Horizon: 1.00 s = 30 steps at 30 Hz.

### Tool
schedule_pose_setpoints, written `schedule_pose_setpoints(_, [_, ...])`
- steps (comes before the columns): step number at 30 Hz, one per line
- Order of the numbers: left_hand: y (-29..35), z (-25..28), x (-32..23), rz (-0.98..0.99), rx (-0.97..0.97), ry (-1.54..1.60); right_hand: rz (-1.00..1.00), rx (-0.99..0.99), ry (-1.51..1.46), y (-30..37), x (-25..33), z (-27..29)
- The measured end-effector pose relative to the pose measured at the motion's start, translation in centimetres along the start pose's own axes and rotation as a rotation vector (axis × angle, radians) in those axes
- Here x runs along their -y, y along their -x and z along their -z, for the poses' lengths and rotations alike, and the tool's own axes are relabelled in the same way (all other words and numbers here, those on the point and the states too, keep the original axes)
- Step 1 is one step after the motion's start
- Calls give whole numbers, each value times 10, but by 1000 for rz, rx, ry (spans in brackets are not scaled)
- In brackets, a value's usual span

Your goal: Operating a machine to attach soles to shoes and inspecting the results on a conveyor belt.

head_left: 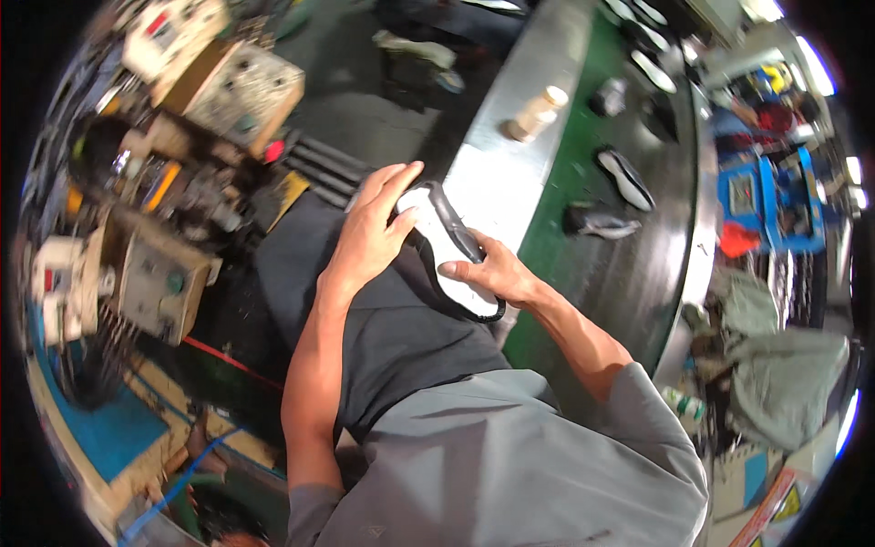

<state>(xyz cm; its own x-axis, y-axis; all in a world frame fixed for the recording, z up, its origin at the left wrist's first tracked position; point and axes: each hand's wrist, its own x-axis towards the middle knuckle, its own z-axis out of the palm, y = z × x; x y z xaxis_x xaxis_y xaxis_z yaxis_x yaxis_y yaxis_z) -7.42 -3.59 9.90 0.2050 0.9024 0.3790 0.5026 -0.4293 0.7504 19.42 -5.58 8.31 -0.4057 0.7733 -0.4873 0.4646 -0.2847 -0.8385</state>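
A black shoe upper (447, 228) is tilted above my lap, its white underside facing up. My left hand (369, 228) holds the far left end, thumb on the white surface and fingers stretched along the outer side. Around the nearer right part closes my right hand (501, 273); its thumb presses on the white underside while the other fingers go over the black edge and are partly hidden. Both hands touch the same upper.
To the right runs a green and dark conveyor belt (583, 182) carrying several shoe uppers, one a black-and-white upper (625, 179). A capped bottle (538, 114) stands on the metal ledge beside it. Machinery with a control box (155, 278) fills the left. Further right is a blue frame (761, 202).
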Motion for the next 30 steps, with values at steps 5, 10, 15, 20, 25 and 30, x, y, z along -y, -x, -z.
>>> schedule_pose_setpoints(5, [51, 79, 11, 252, -223, -9, 160, 209, 209, -45, 48, -68])
schedule_pose_setpoints(10, [119, 112, 6, 273, -481, -198, 165, 382, 301, -64, 77, -118])
schedule_pose_setpoints(15, [162, 121, -20, 275, -640, -575, 434, 383, 377, -70, 98, -144])
schedule_pose_setpoints(20, [174, 119, -81, 291, -450, -294, 763, 235, 346, -95, 83, -167])
schedule_pose_setpoints(25, [183, 87, -71, 411, -587, 201, 988, 246, 272, -108, 42, -182])
schedule_pose_setpoints(30, [163, 70, -64, 431, -633, 40, 1046, 258, 291, -113, 40, -178])
